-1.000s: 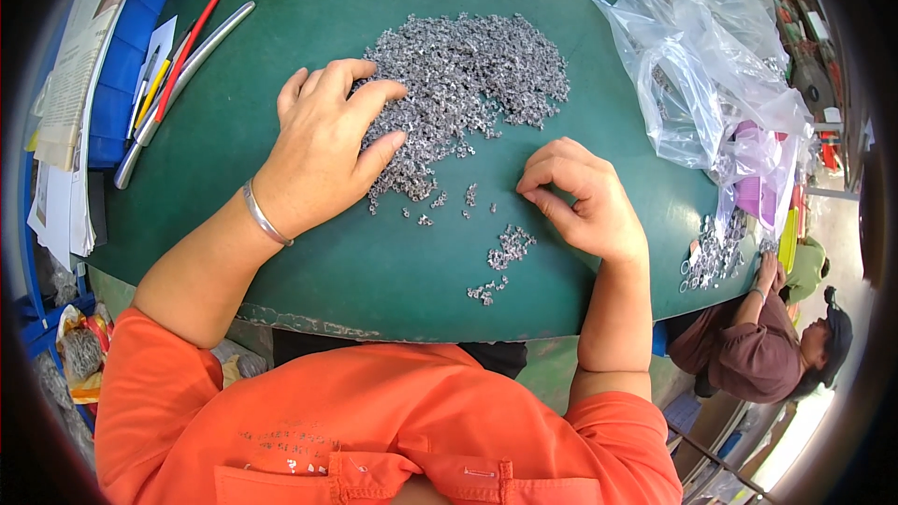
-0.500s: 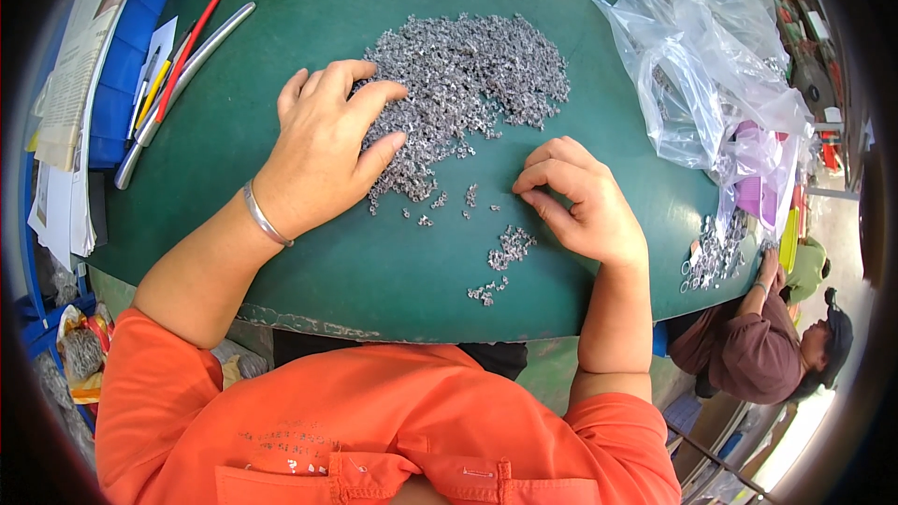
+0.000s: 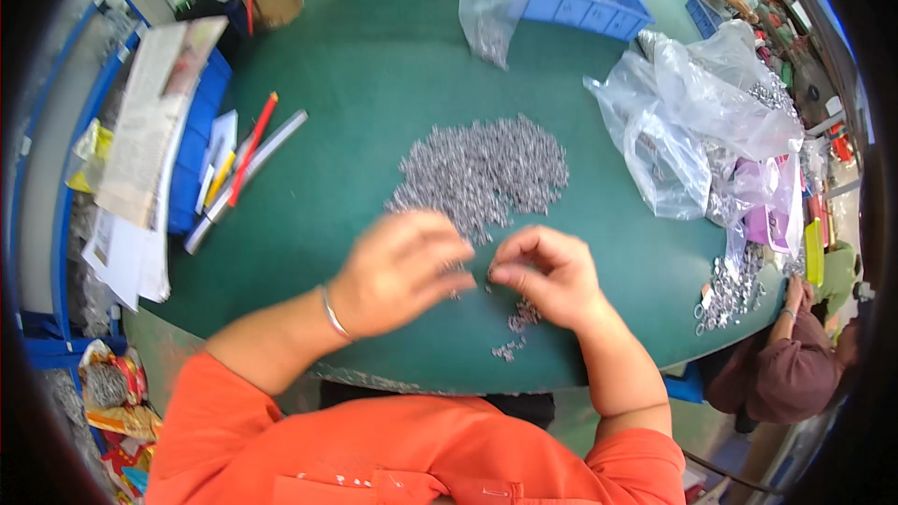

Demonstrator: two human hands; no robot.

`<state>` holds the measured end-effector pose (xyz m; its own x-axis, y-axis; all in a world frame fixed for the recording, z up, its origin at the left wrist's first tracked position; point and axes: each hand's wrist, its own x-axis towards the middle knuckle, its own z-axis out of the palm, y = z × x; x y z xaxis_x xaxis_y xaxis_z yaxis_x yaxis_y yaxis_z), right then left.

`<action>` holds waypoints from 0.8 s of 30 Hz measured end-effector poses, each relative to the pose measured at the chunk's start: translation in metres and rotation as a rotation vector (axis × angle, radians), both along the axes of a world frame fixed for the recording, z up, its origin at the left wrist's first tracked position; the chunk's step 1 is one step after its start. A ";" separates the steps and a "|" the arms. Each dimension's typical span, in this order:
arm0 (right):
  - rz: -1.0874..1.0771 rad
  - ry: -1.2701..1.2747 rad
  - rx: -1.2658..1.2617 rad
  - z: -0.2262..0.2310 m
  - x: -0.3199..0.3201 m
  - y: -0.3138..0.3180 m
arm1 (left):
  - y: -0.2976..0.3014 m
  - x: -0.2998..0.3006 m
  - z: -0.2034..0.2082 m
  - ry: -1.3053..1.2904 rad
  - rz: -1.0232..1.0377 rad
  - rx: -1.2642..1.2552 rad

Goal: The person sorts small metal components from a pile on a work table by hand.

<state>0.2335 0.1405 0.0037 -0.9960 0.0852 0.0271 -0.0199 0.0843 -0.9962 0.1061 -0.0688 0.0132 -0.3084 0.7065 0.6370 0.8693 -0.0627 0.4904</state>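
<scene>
The left hand (image 3: 398,271) is blurring, fingers loosely curled over the near edge of the pile of small metal pieces (image 3: 482,173); the right hand (image 3: 552,276) is pinching, its contents too small to tell. Beyond them, clear bags (image 3: 692,122) are holding more pieces. Both hands are sitting nearer together than before.

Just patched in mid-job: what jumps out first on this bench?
A broad pile of small grey metal parts lies mid-table on the green tabletop. At its near edge the left hand and right hand meet, fingertips together. Clear plastic bags holding more parts sit at right.
</scene>
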 end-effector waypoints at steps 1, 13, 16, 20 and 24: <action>0.012 -0.001 -0.182 0.001 0.001 -0.009 | 0.003 0.006 -0.001 0.002 -0.046 0.015; -0.162 0.127 -0.328 -0.003 -0.001 0.005 | 0.064 -0.056 0.017 -0.572 0.069 0.119; -0.253 0.155 -0.131 -0.017 0.001 0.016 | 0.110 -0.137 0.035 -1.218 0.227 0.383; -0.306 0.135 -0.155 -0.017 0.003 0.014 | 0.148 -0.268 0.052 -1.338 0.228 0.513; -0.338 0.150 0.008 -0.016 0.007 0.019 | 0.163 -0.329 0.073 -1.473 0.238 0.611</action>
<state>0.2403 0.1597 -0.0126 -0.8966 0.4075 0.1732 -0.1359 0.1189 -0.9836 -0.2233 0.0939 0.0862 -0.9366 0.3199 -0.1429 -0.2930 -0.4913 0.8202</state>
